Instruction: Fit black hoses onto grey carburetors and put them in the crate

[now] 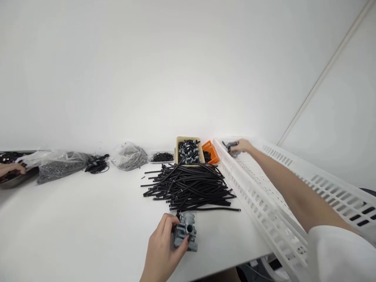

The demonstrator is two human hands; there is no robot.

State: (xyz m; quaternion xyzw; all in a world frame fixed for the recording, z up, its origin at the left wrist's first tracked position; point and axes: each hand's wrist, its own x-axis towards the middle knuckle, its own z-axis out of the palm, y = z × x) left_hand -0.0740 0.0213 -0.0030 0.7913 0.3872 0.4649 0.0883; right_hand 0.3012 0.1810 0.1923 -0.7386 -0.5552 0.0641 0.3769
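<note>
My left hand [163, 243] is closed round a grey metal carburetor [187, 228] at the table's front, thumb on its near side and fingers on its far left. The round bore of the carburetor faces up toward me. Stretched far to the right, my right hand [242, 145] grips a second carburetor [232, 146] at the back end of a white slotted plastic crate [258, 203]. Part of that second piece is hidden by my fingers. Just beyond my left hand lies a wide pile of black rubber hoses [190, 186].
Behind the hoses stand a cream bin [177, 150] of small black-and-grey parts and an orange basket [212, 149]. Leftward are a tray of black rings [162, 157], clear bags of small parts [129, 156] and another person's hand [13, 169]. The table edge [229, 266] runs close in front.
</note>
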